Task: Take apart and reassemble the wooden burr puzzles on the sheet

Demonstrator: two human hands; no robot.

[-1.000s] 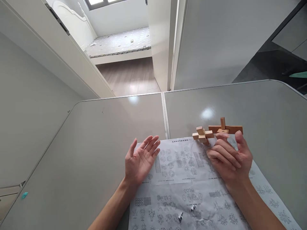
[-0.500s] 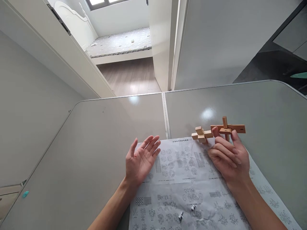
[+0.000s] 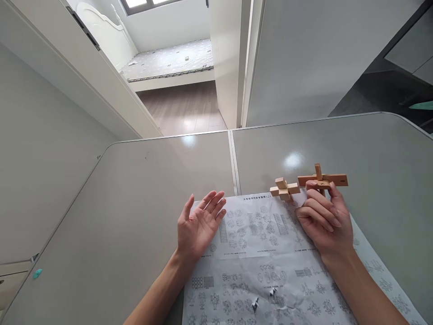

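My left hand (image 3: pixel 199 221) rests palm up with fingers stretched out, nothing in it, over the left edge of the printed instruction sheet (image 3: pixel 237 266). My right hand (image 3: pixel 324 216) pinches a reddish-brown wooden interlocking puzzle (image 3: pixel 333 179) between thumb and index finger; its crossed bars stick out to the sides and upward. Just left of it, a paler wooden interlocking puzzle (image 3: pixel 284 189) sits at the top edge of the sheet. Rows of small assembly drawings cover the paper, which has two small torn spots near the bottom.
A grey table (image 3: pixel 135 216) with a pale seam (image 3: pixel 234 162) spreads beneath everything. A second printed sheet (image 3: pixel 385 275) lies partly under the first, at right. Past the far edge are an open doorway and a bed (image 3: pixel 172 61). A small teal object (image 3: pixel 37 273) is at far left.
The right index finger has curled further around the reddish-brown puzzle, and that hand has shifted very slightly right. My left hand and the paler puzzle stay in place.
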